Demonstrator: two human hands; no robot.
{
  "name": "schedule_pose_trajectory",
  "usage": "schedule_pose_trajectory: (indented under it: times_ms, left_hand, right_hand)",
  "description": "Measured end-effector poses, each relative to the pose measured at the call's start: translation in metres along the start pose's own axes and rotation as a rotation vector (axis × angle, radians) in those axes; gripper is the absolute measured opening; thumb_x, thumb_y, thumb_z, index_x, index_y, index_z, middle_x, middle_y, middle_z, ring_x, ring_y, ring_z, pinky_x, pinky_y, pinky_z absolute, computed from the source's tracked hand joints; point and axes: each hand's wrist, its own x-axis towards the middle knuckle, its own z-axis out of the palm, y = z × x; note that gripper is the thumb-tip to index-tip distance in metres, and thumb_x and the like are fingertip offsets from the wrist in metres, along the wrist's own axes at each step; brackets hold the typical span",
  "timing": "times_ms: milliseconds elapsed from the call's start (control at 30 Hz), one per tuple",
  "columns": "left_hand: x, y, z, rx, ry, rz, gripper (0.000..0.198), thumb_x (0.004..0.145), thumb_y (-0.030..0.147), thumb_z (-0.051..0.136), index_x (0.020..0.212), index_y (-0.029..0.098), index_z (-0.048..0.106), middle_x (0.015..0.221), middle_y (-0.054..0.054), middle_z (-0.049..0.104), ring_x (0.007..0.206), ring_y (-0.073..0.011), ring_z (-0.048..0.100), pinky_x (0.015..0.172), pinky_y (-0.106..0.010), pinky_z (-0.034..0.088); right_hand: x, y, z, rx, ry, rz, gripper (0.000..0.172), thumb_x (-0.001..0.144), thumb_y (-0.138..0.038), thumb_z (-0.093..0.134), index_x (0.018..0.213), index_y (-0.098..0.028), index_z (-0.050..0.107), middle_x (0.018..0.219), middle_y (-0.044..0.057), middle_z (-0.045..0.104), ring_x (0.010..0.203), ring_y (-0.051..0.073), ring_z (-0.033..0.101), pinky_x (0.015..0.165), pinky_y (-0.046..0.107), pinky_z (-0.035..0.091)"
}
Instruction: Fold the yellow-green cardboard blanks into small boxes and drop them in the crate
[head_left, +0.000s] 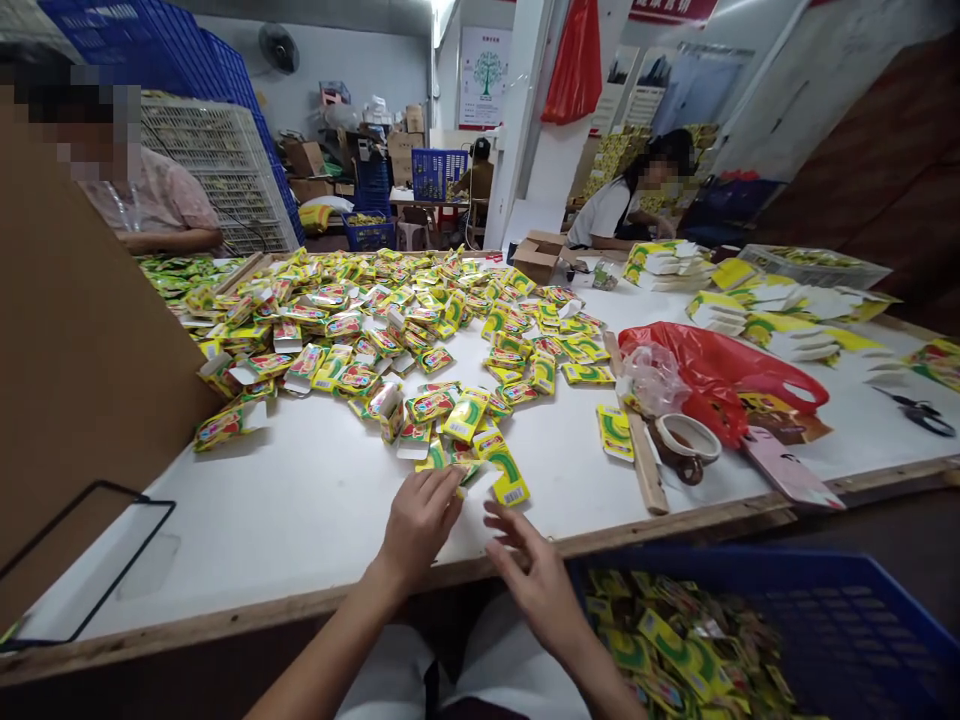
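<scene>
Co-workers [600,215] in what appears to be a packing workshop, where yellow-and-green boxes [466,413] lie heaped across a white counter [300,500], blue plastic crates [142,45] stand stacked and cardboard cartons [401,150] crowd the back.

the left hand [420,520] grips a small box [481,482] at the near edge of the white tabletop [322,510], its white flap facing right; the right hand [532,565], fingers parted and curved, is just beside it. a broad heap of yellow-green cartons [360,345] spreads toward the far side. to the right, past a wooden strip [646,465], are a brown cup [686,465], a red plastic bag [720,375] and black-handled scissors [928,416]. near right, below the tabletop, a blue basket [840,590] holds more packets [679,640]. one person [176,190] sits far left, another [600,215] far right.
</scene>
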Motion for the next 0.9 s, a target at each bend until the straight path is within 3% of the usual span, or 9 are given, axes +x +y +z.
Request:
schedule_pose_trajectory:
  times_ms: [67,133,233,300,433,567,700,800,900]
  left_hand:
    - [-0.014,0.010,-0.006,-0.052,0.055,-0.025,0.041,0.087,0.015,0.048,0.127,0.020,0.048,0.116,-0.012,0.060,0.108,-0.0224,0.056,0.089,-0.038,0.048]
    - [-0.029,0.019,-0.009,-0.118,0.078,-0.077,0.041,0.087,0.014,0.048,0.127,0.021,0.047,0.121,-0.014,0.053,0.114,-0.0219,0.052,0.090,-0.036,0.048]
    - [-0.044,0.022,-0.011,-0.161,0.188,-0.294,0.037,0.086,0.015,0.050,0.122,0.022,0.048,0.128,-0.013,0.045,0.121,-0.0242,0.045,0.096,-0.041,0.044]
    - [-0.050,0.019,-0.011,-0.278,0.234,-0.453,0.034,0.087,0.018,0.051,0.120,0.022,0.045,0.124,-0.012,0.048,0.116,-0.0236,0.050,0.094,-0.041,0.045]
    - [-0.054,0.011,-0.013,-0.646,0.152,-0.624,0.027,0.089,0.025,0.048,0.115,0.021,0.044,0.109,-0.007,0.060,0.095,-0.0179,0.061,0.083,-0.033,0.050]
    - [-0.050,0.004,-0.016,-0.720,0.071,-0.655,0.019,0.086,0.028,0.053,0.102,0.018,0.058,0.101,-0.006,0.064,0.092,-0.0184,0.061,0.083,-0.031,0.049]
    - [-0.042,-0.004,-0.017,-0.745,0.136,-0.663,0.015,0.082,0.028,0.058,0.091,0.017,0.064,0.105,-0.008,0.064,0.105,-0.0213,0.057,0.092,-0.032,0.045]
    - [-0.037,-0.008,-0.017,-0.905,0.198,-0.675,0.018,0.079,0.027,0.062,0.095,0.018,0.060,0.102,-0.008,0.064,0.101,-0.0209,0.059,0.089,-0.034,0.047]
    - [-0.035,-0.008,-0.019,-0.939,0.177,-0.644,0.020,0.080,0.026,0.061,0.098,0.017,0.058,0.098,-0.007,0.064,0.095,-0.0191,0.061,0.087,-0.033,0.047]
  right_hand:
    - [0.012,-0.002,0.026,0.129,-0.017,-0.017,0.037,0.083,-0.038,0.058,0.114,-0.017,0.055,0.109,0.012,0.064,0.097,0.023,0.062,0.082,0.033,0.051]
    - [0.025,0.000,0.039,0.170,-0.030,-0.014,0.029,0.085,-0.037,0.056,0.105,-0.016,0.058,0.098,0.010,0.066,0.091,0.022,0.063,0.079,0.032,0.051]
    - [0.038,0.006,0.043,0.117,-0.149,-0.054,0.018,0.088,-0.030,0.050,0.097,-0.018,0.059,0.091,0.007,0.066,0.085,0.020,0.061,0.076,0.031,0.049]
    - [0.041,0.010,0.043,0.097,-0.245,-0.094,0.019,0.087,-0.023,0.048,0.105,-0.020,0.056,0.093,0.006,0.066,0.086,0.020,0.061,0.077,0.031,0.048]
    - [0.039,0.018,0.043,0.167,-0.098,-0.113,0.039,0.085,-0.018,0.050,0.123,-0.023,0.041,0.101,0.005,0.064,0.093,0.018,0.061,0.085,0.032,0.047]
    - [0.042,0.018,0.043,0.086,-0.130,-0.194,0.020,0.088,-0.020,0.047,0.105,-0.020,0.057,0.099,0.006,0.064,0.092,0.018,0.061,0.083,0.030,0.047]
    - [0.049,0.015,0.045,0.001,-0.080,-0.250,0.012,0.087,-0.020,0.049,0.088,-0.019,0.062,0.088,0.005,0.064,0.085,0.019,0.060,0.078,0.030,0.047]
    - [0.052,0.017,0.050,0.062,0.032,-0.252,0.017,0.086,-0.018,0.051,0.102,-0.020,0.058,0.093,0.005,0.064,0.087,0.018,0.060,0.078,0.030,0.048]
    - [0.051,0.016,0.051,0.068,0.015,-0.288,0.020,0.087,-0.018,0.052,0.105,-0.021,0.058,0.097,0.005,0.064,0.090,0.018,0.060,0.080,0.030,0.047]
